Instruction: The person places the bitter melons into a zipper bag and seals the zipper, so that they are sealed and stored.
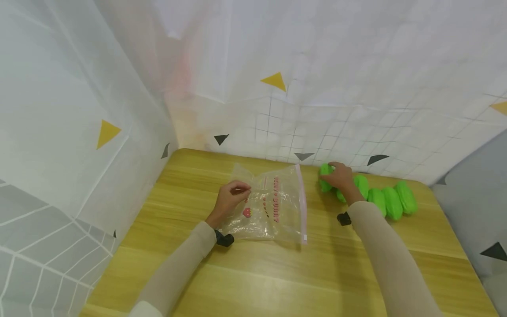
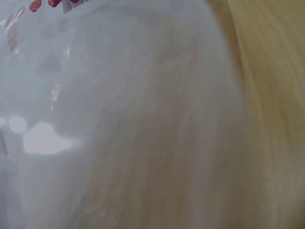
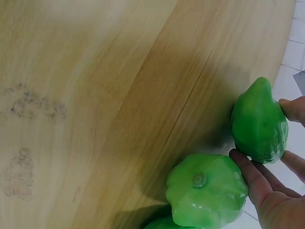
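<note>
A clear plastic zip bag (image 1: 291, 202) with red print and a pink zip edge lies on the table in front of me. My left hand (image 1: 231, 200) is over its left part, thumb and fingertips together, pinching the film. In the left wrist view the film of the bag (image 2: 143, 105) fills most of the picture and hides that hand. At the back right my right hand (image 1: 339, 176) holds a green papaya (image 3: 259, 121), thumb on one side and fingers on the other. Beside those fingers sits another green papaya (image 3: 207, 191), its stem end facing the right wrist camera.
Several more green papayas (image 1: 393, 203) stand in a row to the right of my right hand, near the back of the wooden table (image 1: 257, 281). A white patterned curtain (image 1: 237, 114) hangs right behind the table's back edge. Each wrist wears a dark camera (image 1: 225, 239).
</note>
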The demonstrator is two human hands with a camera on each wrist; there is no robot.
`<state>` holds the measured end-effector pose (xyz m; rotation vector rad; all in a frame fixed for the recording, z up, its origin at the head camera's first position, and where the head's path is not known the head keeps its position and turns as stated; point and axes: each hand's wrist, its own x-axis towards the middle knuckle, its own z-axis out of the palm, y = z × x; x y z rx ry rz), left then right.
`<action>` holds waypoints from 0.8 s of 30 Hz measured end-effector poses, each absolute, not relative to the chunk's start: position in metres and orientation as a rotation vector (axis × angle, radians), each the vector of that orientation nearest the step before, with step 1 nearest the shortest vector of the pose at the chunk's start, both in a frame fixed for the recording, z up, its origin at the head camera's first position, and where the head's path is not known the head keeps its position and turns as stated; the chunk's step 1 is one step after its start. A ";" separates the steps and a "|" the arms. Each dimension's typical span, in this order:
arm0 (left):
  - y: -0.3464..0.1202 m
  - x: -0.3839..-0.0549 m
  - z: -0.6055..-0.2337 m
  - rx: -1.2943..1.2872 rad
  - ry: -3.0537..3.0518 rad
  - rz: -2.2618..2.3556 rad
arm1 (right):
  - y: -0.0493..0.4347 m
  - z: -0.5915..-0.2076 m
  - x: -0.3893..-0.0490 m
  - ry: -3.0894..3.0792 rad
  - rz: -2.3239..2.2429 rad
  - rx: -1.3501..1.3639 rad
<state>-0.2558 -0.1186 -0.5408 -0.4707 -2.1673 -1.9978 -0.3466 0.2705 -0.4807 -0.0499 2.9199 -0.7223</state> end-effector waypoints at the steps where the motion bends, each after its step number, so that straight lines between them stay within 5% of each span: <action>1: -0.118 -0.256 -0.541 -0.470 -2.169 -1.996 | 0.270 -0.481 -0.346 2.923 -0.719 -0.052; 24: -0.124 -0.264 -0.543 -0.458 -2.198 -1.995 | 0.269 -0.475 -0.331 2.993 -0.951 -0.120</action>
